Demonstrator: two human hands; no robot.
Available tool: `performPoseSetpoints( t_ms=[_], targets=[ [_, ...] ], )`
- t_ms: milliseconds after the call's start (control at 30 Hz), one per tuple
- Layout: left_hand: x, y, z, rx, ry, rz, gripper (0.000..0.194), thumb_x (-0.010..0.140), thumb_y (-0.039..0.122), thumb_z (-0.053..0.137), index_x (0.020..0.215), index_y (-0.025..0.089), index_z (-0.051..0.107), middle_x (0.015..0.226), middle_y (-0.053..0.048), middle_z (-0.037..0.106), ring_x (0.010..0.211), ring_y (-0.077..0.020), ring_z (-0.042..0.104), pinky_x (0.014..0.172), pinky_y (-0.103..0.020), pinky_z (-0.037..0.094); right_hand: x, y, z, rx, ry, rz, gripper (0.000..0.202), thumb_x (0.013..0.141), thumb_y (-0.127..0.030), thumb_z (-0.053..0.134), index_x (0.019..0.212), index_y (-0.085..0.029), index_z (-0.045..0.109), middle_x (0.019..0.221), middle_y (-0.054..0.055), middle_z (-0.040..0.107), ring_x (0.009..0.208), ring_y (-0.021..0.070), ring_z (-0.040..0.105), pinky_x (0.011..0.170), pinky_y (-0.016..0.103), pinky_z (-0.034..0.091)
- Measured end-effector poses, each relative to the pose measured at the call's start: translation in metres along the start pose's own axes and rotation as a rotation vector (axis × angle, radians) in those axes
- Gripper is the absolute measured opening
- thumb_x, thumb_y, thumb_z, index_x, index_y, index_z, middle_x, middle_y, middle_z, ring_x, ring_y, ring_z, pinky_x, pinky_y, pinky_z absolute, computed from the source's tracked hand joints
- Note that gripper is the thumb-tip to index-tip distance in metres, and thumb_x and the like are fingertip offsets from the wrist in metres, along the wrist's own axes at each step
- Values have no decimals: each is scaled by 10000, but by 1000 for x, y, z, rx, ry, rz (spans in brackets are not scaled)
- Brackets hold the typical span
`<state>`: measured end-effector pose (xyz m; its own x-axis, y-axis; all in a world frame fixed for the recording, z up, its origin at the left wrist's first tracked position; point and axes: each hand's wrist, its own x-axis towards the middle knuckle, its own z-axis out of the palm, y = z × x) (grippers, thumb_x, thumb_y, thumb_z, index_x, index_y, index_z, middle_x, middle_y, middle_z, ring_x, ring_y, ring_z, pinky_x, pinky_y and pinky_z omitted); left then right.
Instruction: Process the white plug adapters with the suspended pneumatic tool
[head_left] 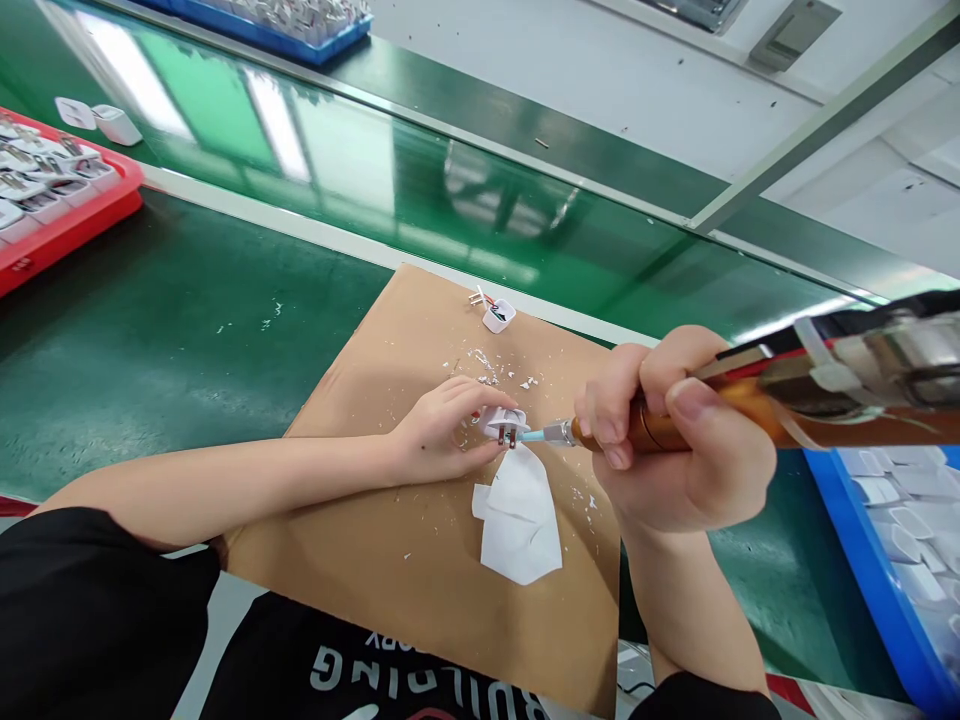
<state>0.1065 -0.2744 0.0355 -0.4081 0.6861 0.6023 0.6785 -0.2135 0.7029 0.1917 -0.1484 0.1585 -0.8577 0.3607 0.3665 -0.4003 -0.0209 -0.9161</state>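
Between the thumb and fingers of my left hand (442, 432) is a small white plug adapter (501, 420), its metal prongs facing me. My right hand (675, 440) is wrapped round an orange electric screwdriver (795, 400) held almost level. The tool's pale blue bit (532, 436) reaches the adapter beside the prongs; whether it sits on a screw is too small to tell. Just below lies a cut piece of white paper (521, 520). Farther back on the cardboard stands an open white adapter housing (499, 315) with wires and prongs sticking out.
A brown cardboard sheet (360, 520) with white shavings covers part of the green bench (187, 330). A red tray (112, 195) of adapters stands left, a blue tray (847, 540) of white housings right. Another blue tray (330, 45) and two white pieces (116, 125) lie beyond.
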Motion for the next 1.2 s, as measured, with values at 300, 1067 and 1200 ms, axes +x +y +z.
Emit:
performPoseSetpoints(
  t_ms=[300, 1067, 1200],
  targets=[
    [-1, 0, 1, -4, -11, -33, 256, 804, 215, 616, 1054, 189, 563, 927, -48, 692, 769, -148, 631, 764, -313, 517, 1, 0, 0, -24, -22, -5, 246, 759, -318, 639, 571, -213, 520, 437, -37, 502, 277, 67, 325, 304, 264, 218],
    [19, -28, -30, 154, 82, -180, 302, 764, 176, 628, 1064, 200, 606, 1033, -44, 681, 940, -165, 631, 859, -312, 507, 2, 10, 2, -4, 125, -29, 207, 719, -218, 590, 537, -190, 495, 423, -47, 489, 300, 44, 340, 323, 214, 252],
    [75, -82, -68, 202, 340, -498, 274, 763, 253, 632, 1025, 176, 612, 1035, -43, 671, 913, -150, 630, 827, -265, 506, 3, 12, 4, -3, 165, -13, 186, 696, -190, 549, 519, -189, 491, 417, -50, 472, 294, 37, 320, 315, 212, 250]
  ],
)
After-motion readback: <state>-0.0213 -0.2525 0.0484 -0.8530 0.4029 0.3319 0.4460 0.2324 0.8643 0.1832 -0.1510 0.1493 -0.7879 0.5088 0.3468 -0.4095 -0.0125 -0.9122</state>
